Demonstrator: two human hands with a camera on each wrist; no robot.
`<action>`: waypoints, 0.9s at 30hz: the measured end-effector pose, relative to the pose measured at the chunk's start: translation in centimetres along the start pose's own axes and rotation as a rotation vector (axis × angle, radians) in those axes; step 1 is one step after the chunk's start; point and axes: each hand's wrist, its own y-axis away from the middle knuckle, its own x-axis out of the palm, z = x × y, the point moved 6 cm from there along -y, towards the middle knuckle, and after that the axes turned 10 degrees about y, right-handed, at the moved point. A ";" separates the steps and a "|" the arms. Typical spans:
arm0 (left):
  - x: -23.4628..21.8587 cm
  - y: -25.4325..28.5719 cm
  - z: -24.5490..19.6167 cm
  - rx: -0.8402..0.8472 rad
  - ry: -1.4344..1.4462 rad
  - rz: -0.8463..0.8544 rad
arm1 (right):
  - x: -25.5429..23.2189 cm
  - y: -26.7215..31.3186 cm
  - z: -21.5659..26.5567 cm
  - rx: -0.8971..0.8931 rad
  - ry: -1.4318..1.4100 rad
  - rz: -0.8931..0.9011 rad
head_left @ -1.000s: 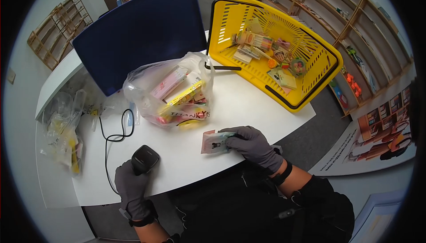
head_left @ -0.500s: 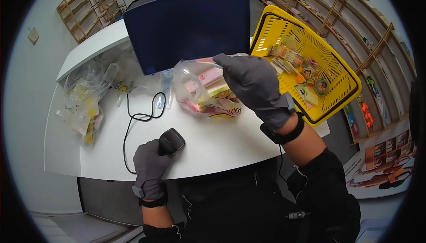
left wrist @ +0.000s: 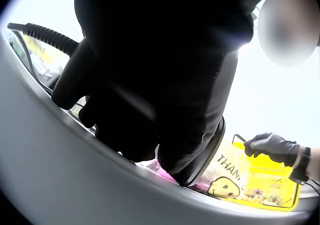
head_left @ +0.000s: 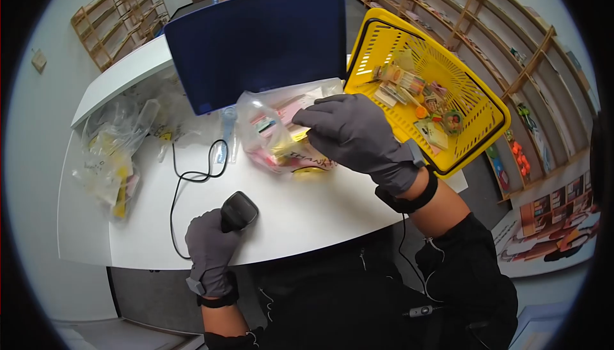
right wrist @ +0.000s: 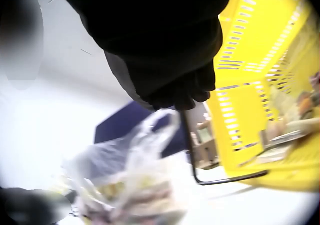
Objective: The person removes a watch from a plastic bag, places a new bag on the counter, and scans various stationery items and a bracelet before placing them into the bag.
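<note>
In a grey glove, my left hand (head_left: 211, 241) grips a black barcode scanner (head_left: 240, 210) by its handle over the counter's front edge. My right hand (head_left: 358, 136), also gloved, is above the right side of a clear plastic bag (head_left: 256, 104) printed "THANK YOU", its fingers loosely bent with nothing showing between them. Inside the bag, a small pink and teal packet (head_left: 263, 124) lies among pink and yellow boxes. In the right wrist view the fingertips overlap the top of a black wire handle (right wrist: 192, 155) of the yellow basket.
Behind the bag stands a dark blue screen (head_left: 256, 43). The yellow basket (head_left: 473, 152) with several small packaged goods stands at the right. Crumpled plastic bags (head_left: 112, 158) lie at the left, and the scanner's black cable (head_left: 171, 212) loops across the white counter (head_left: 300, 216).
My right hand carried the pink and teal packet from the counter's front up to the bag and let it go there. The left hand keeps holding the scanner. The head view has shifted.
</note>
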 end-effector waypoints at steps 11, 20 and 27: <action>0.3 -0.6 0.9 -0.022 0.034 -0.031 | -0.7 12.4 -24.0 0.864 0.584 0.535; 0.2 -0.4 1.1 -0.033 0.043 -0.022 | 8.2 16.0 -32.0 0.839 0.895 0.541; 0.0 -0.6 0.4 -0.085 0.062 0.028 | 9.0 18.2 -35.6 0.881 0.885 0.531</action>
